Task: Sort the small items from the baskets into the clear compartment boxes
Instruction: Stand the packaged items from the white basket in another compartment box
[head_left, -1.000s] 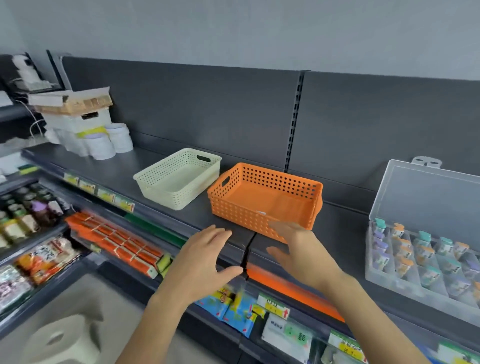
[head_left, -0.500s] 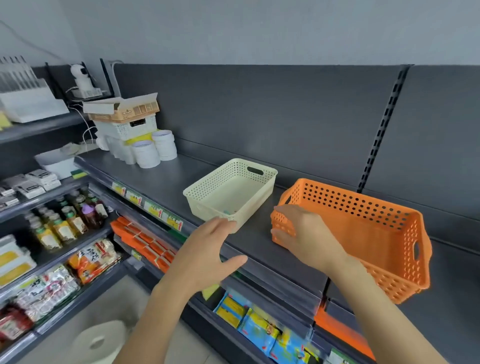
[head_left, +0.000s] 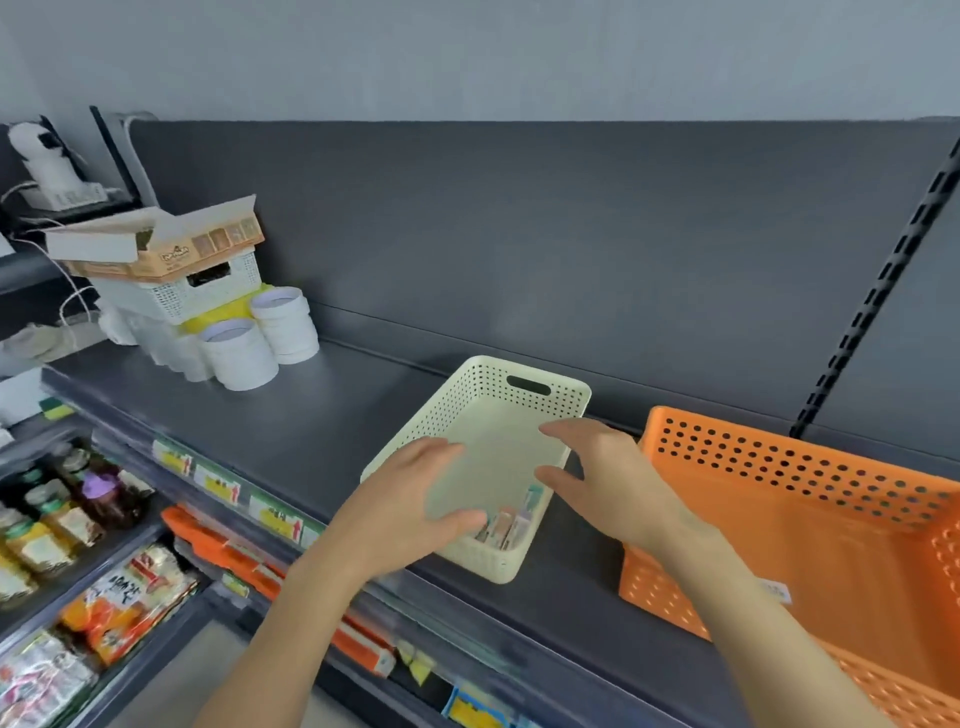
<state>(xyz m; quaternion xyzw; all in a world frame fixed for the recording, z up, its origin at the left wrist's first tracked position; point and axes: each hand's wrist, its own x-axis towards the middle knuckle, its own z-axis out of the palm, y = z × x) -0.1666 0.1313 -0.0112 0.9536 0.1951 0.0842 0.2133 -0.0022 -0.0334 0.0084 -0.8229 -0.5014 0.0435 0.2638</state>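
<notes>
A cream perforated basket (head_left: 545, 397) stands on the dark shelf, with a few small packets (head_left: 511, 525) lying in its near right corner. My left hand (head_left: 415, 504) hovers over the basket's near left side, fingers spread, holding nothing. My right hand (head_left: 608, 478) reaches over the basket's right rim, fingers spread and empty. An orange perforated basket (head_left: 810, 467) sits to the right, with my right forearm crossing its near left corner. The clear compartment box is out of view.
White paper cups (head_left: 244, 353) and a white crate topped with a cardboard box (head_left: 171, 249) stand at the shelf's back left. Lower shelves at left hold bottles (head_left: 52, 525) and snack bags (head_left: 130, 592). The dark shelf (head_left: 322, 421) has price tags along its front edge.
The view has swung left, away from the compartment box. My right hand left the orange basket, and both hands have come over the cream basket.
</notes>
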